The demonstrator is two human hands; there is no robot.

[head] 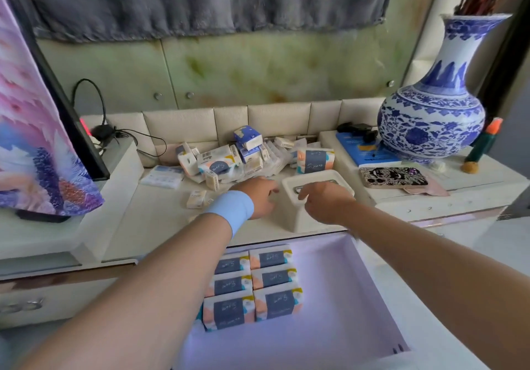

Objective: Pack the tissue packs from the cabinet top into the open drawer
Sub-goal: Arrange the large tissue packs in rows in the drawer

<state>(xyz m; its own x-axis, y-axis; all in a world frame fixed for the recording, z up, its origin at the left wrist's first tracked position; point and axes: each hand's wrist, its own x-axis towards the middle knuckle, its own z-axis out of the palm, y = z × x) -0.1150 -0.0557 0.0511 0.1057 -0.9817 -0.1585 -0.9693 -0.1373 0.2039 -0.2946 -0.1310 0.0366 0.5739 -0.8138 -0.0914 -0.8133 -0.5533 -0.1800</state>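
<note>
Clutter is what worries me most. My left grip (258, 197) hangs just beside the white slotted box (289, 215), fingers loose and relaxed, holding nothing. My right grip (324, 199) droops over that box's lid, fingers slackly curled, also holding nothing that I can see; motion blur stops me telling whether the fingertips touch the lid.

Six tissue packs (252, 283) already sit in two neat columns in the open drawer (358, 298), below and nearer me than both grips. One large tissue pack (315, 160) stands just beyond the right grip, behind the box, and another large pack (219, 166) lies in the heap of small packs (229, 154) beyond the left grip.

As I judge it, the box stands between my right grip and the nearest large pack, at the counter (160, 220) edge right above the drawer. Reaching over it carelessly could nudge it off the edge onto the packed rows. Pulling the buried pack from the heap could scatter the small packs, some toward the edge. Soft wrapping will give under a squeeze, so a one-sided pinch may let a pack twist loose. Further to the right of the right grip, the phone (393, 177) and the blue-and-white vase (430, 117) are well apart from it, but a wide sweep of the elbow would threaten them.
</note>
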